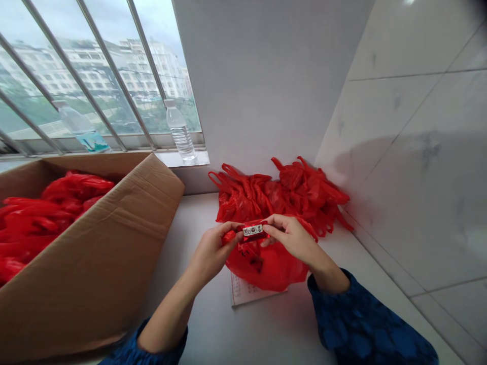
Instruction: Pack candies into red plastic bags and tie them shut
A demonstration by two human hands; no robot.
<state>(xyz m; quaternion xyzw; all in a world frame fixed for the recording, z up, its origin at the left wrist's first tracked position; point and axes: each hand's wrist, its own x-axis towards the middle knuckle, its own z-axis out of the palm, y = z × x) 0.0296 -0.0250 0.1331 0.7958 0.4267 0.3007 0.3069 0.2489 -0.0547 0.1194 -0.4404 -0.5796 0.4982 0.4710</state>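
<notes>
Between my two hands is a small red box [253, 231] with a white label bearing dark characters. My left hand [216, 246] pinches its left end between thumb and fingers. At the right end, the thumb and fingers of my right hand [291, 235] are closed on it too. Just below the box lies a red plastic bag [283, 268], spread wide, with dark red items partly visible inside. Under that bag, a printed booklet or sheet [243, 294] sticks out toward me.
Several red plastic bags [247, 195] are heaped against the wall. On the left stands a cardboard box [133, 228] filled with red bags [68, 203]. A clear bottle [180, 134] and a blue-labelled bottle [85, 129] stand by the barred window. A tiled wall [418, 177] borders the right side.
</notes>
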